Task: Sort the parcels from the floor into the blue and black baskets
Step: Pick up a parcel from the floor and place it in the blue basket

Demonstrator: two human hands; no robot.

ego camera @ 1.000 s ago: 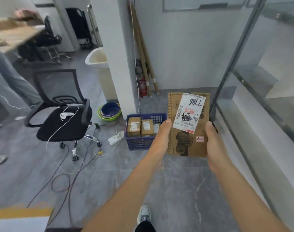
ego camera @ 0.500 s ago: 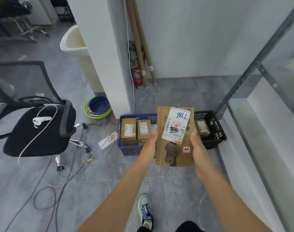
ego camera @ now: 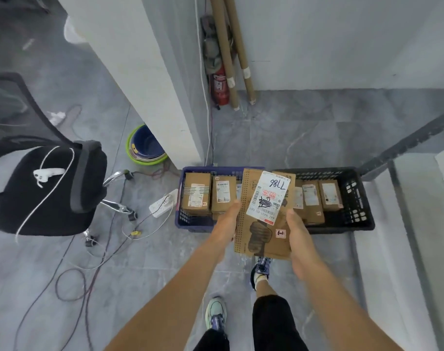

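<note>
Parcel [ego camera: 262, 238], flat brown cardboard with a white label [ego camera: 267, 196], is held in the air between both hands: the left hand [ego camera: 228, 220] grips its left edge, the right hand [ego camera: 298, 233] its right edge. It hangs over the spot where the blue basket [ego camera: 190, 221], left, meets the black basket [ego camera: 357, 214], right. Both floor baskets hold small brown boxes [ego camera: 196, 196].

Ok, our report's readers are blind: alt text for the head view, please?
The left hand and right hand hold a flat brown cardboard parcel; beyond it a blue plastic basket and a black plastic basket sit side by side on the grey floor, both containing small boxes.
</note>
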